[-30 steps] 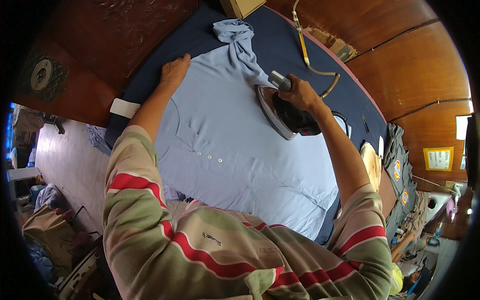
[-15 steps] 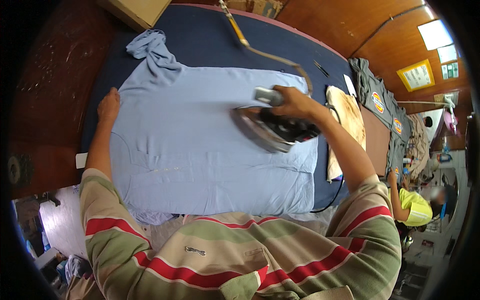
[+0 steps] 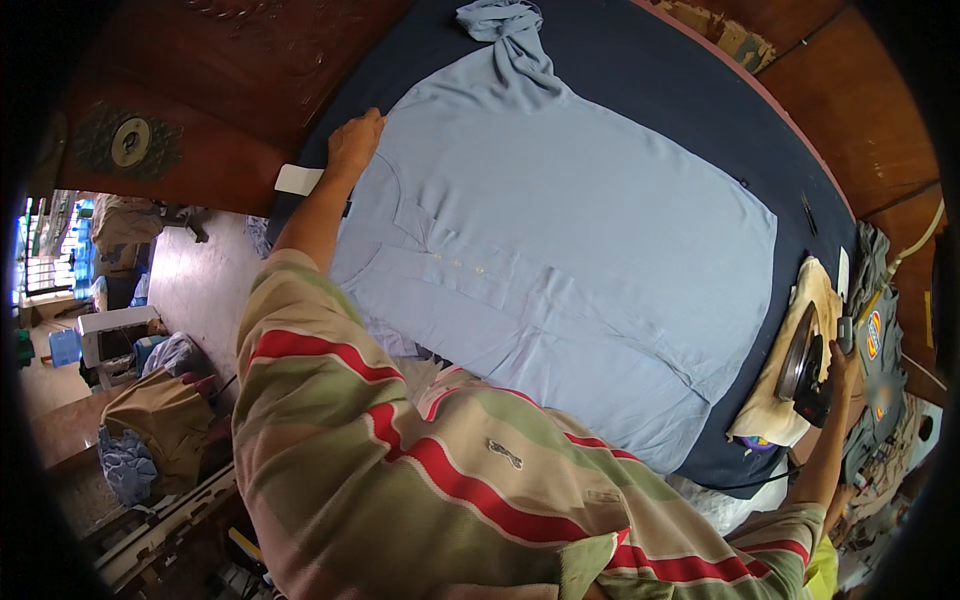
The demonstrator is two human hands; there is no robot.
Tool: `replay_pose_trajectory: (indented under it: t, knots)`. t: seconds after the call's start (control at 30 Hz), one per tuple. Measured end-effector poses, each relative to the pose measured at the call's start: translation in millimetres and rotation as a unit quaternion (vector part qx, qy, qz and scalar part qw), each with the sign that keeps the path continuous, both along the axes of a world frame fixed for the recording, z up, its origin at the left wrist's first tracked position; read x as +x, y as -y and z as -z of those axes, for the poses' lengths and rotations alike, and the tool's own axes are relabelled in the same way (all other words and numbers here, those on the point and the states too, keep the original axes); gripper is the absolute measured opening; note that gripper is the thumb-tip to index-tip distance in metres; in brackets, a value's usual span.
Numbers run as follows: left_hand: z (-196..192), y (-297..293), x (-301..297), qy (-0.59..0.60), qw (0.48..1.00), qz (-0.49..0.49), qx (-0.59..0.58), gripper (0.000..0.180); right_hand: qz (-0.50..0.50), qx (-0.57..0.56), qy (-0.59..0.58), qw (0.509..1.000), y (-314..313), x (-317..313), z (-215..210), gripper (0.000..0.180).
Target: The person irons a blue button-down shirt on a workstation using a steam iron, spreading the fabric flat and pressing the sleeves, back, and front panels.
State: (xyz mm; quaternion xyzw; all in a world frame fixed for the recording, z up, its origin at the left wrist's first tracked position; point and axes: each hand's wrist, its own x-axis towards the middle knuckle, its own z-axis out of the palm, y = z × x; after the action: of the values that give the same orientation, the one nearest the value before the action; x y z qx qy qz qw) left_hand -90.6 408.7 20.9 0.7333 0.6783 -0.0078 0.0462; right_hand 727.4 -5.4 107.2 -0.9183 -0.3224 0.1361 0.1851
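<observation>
Grasping iron (image 3: 795,365) by the handle with right hand (image 3: 845,368), fingers curled round, part of the grip hidden behind the handle. Iron at far right, tilted, over cream scorched cloth (image 3: 768,405); whether touching it, cannot tell. Touching shoulder edge of shirt (image 3: 600,200), near the collar, with left hand (image 3: 355,143), fingers bent; whether pinching or merely pressing, cannot tell. Shirt, pale blue, buttoned, laid mostly flat on dark blue table (image 3: 690,110); near side partly hidden behind striped top (image 3: 470,450); bunched sleeve (image 3: 503,22) at upper edge of view, folds hard to make out. White card (image 3: 298,180), partly covered by left forearm (image 3: 315,215). Grey clothes (image 3: 872,400) beyond right hand, partly blocked, blurred. Yellow garment (image 3: 823,572) at lower right, mostly cut off.
</observation>
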Motion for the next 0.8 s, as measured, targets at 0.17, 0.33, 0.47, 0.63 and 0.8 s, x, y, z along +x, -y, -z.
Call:
replay_pose_trajectory:
  t: [0.17,0.33,0.47,0.63,0.8]
  knots:
    - [-2.7,-4.8,-1.6,-0.01,0.999,0.001,0.051,0.033,-0.166,0.053,0.475,0.863,-54.6,-82.1,-4.8,0.047]
    - [6.7,-51.5,72.9,0.034,0.994,0.04,0.092,0.045,-0.254,0.019,0.133,0.958,-146.1,-110.4,75.0,0.036]
    - [20.2,-88.0,63.9,0.113,0.993,0.015,0.0,0.048,-0.195,0.014,-0.05,0.979,-237.6,-172.4,91.5,0.051]
    - [12.0,-106.8,127.3,0.399,0.898,-0.114,-0.145,0.011,-0.356,-0.061,0.198,0.911,-250.1,-114.9,104.0,0.028]
    - [-11.2,-178.2,46.7,0.452,0.89,-0.023,0.063,0.029,-0.166,0.127,0.13,0.969,-328.2,-161.0,78.6,0.026]
